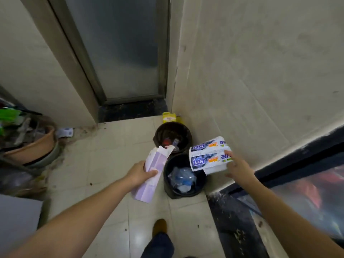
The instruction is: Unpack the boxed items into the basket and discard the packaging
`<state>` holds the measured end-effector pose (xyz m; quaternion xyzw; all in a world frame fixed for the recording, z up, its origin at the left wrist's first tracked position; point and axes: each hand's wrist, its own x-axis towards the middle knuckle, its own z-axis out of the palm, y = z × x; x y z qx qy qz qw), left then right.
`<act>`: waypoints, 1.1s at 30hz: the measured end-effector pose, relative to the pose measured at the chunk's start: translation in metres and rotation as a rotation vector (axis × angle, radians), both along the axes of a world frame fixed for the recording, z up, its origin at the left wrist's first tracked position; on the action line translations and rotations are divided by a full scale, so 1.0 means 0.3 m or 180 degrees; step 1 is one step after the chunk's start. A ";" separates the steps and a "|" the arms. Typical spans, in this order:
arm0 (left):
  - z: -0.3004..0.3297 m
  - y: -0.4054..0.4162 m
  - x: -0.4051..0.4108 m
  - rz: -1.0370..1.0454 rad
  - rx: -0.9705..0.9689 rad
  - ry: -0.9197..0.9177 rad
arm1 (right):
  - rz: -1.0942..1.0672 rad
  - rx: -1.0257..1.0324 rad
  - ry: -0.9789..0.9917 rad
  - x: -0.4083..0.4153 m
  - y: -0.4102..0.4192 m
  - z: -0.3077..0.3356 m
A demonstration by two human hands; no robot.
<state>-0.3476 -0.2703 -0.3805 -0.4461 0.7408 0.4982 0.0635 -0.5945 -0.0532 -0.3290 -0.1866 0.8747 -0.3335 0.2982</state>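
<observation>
Left hand (pixel 141 174) at centre frame grips a flattened purple-and-white carton (pixel 151 174), fingers wrapped round its middle; the carton tilts, its torn top flap reaching over the rim of the farther bin. Right hand (pixel 236 167), right of centre, pinches a white carton with blue printed panels (pixel 209 153) at its lower right edge, holding it above the nearer black bin (pixel 183 190). That bin holds crumpled clear and blue plastic. Just beyond it, touching, stands a second dark bin (pixel 172 131) with red and clear scraps inside. A yellow container (pixel 169 117) sits behind it in the corner. A shoe (pixel 159 227) shows at the bottom centre on pale floor tiles (pixel 104 155).
</observation>
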 end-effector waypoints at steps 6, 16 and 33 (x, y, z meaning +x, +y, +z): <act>-0.278 0.018 -0.314 0.0312 0.0510 -0.0065 | 0.0831 0.0748 -0.0445 -0.126 -0.095 -0.327; -1.226 0.079 -0.675 0.1544 0.1114 -0.0708 | 0.1295 0.1264 -0.0580 -0.253 -0.283 -1.354; -1.276 -0.100 -0.675 0.1294 0.1991 -0.1164 | 0.2205 0.2808 -0.0873 -0.372 -0.452 -1.420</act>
